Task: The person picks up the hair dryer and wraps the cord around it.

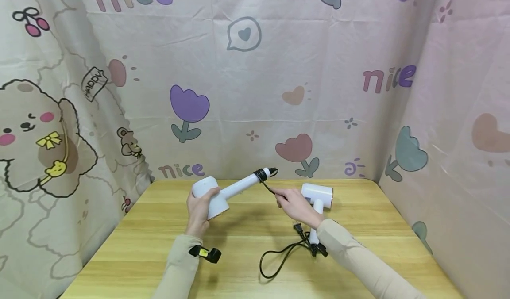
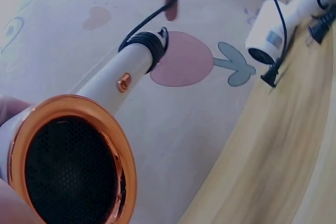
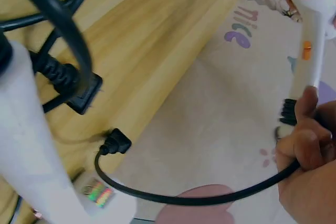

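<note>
Head | left hand (image 1: 198,210) grips hairdryer (image 1: 235,190), seemingly above table (image 1: 159,232), far edge behind | right hand (image 1: 295,207) pinches cord (image 3: 194,201) | room between hands

Head: faces forward, down — farthest back
Left wrist: faces grille (image 2: 68,166) closely
Right wrist: looks past near handle (image 3: 37,129)
Wrists: share both dryers (image 2: 102,82) (image 2: 269,30)

Worktop (image 1: 137,235) is a light yellowish wood-look one, grain running left to right. Over on the right, toward the far side, a white hair dryer (image 1: 318,196) is lying on it, head at the far end, handle (image 1: 314,237) pointing near, partly hidden. Its black cord (image 1: 295,244) is kinda bunched at the handle's near end, one loose loop sprawling left, and the plug (image 1: 298,228) sits just left of the handle, prongs facing far.
</note>
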`<state>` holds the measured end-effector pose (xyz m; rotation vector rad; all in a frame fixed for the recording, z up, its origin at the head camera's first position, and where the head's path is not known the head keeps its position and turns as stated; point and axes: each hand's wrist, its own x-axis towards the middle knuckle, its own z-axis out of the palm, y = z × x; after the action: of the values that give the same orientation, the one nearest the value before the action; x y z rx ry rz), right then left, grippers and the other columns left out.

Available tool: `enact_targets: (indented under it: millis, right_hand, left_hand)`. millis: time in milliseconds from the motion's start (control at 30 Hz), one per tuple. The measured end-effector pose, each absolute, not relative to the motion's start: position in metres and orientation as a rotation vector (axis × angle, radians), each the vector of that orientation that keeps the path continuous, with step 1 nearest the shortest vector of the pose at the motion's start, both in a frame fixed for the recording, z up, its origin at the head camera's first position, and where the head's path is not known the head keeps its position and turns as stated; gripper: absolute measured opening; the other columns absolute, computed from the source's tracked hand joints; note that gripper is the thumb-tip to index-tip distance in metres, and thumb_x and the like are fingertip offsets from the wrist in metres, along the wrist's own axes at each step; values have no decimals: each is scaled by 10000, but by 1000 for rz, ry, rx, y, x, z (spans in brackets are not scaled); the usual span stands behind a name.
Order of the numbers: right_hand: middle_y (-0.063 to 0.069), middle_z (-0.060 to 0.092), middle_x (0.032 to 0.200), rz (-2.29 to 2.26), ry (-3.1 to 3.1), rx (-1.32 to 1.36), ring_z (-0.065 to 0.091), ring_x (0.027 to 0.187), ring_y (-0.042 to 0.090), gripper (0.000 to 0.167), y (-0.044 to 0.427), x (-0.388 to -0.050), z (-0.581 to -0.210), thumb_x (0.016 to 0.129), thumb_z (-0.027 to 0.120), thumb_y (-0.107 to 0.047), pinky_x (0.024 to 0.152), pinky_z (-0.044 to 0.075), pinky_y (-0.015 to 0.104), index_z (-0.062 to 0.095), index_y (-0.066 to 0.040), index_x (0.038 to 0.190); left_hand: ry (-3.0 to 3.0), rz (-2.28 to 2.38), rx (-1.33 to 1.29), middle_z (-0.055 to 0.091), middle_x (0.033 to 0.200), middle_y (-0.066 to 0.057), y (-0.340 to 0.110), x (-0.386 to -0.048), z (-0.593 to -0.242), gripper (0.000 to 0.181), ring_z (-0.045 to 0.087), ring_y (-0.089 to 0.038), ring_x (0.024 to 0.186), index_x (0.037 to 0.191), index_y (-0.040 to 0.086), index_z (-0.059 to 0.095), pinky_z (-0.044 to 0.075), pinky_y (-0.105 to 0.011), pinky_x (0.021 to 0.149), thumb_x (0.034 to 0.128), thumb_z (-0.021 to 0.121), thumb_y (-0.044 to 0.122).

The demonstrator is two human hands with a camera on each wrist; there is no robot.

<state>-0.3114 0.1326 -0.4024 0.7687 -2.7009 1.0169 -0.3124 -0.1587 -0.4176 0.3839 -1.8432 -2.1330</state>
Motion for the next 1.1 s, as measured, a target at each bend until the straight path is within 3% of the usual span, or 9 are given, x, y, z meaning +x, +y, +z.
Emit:
enact_targets:
  millis: [200,367,433,600,767,1100]
  right_hand:
    - [72,674,755,1226,-2757,796,256,437,63,279,142,-317,-411,1024,493,-174,418,251,193,698,-98,1198]
    - [72,701,832,1369,-2778,706,306,533,111,223,155,-322,-416,1005,546,-231,493,300,244,753,-149,990]
    - [32,695,833,1406,-2789,685,397,622,94,226,160,-324,-415,1005,547,-238,566,336,246,752,-145,985]
    - [9,640,757,1606,-2855,681,392,570,68,264,170,-327,-403,1013,520,-225,496,311,215,723,-95,1123]
    - [9,644,769,1609,-2898,634,208,408,70,272,176,-330,-385,1015,521,-227,402,228,220,734,-70,1078]
    - [18,661,744,1512,-2942,510,184,433,68,283,182,-343,-386,970,605,-308,417,212,218,781,-93,919]
  left_hand:
    - [-1801,-2221,441,494,1255,-110,-167,-309,-419,785,579,-220,982,1420,96,371,558,-330,763,793,794,305]
    - [-1780,-2286,451,510,1252,-106,-169,-307,-417,781,584,-199,978,1422,94,360,551,-331,781,808,780,333]
    - [-1767,-2318,438,511,1249,-102,-169,-307,-416,785,590,-188,972,1425,94,350,554,-332,786,812,776,339]
    - [-1708,-2422,427,513,1218,-96,-166,-304,-413,773,616,-157,924,1430,66,302,569,-334,781,853,737,340]
    - [-1644,-2484,408,524,1182,-91,-165,-305,-410,744,632,-147,894,1417,52,292,580,-346,777,873,710,339]
    - [-1641,-2693,264,554,1102,-67,-162,-306,-409,564,635,-179,901,1349,66,340,582,-360,810,921,613,310]
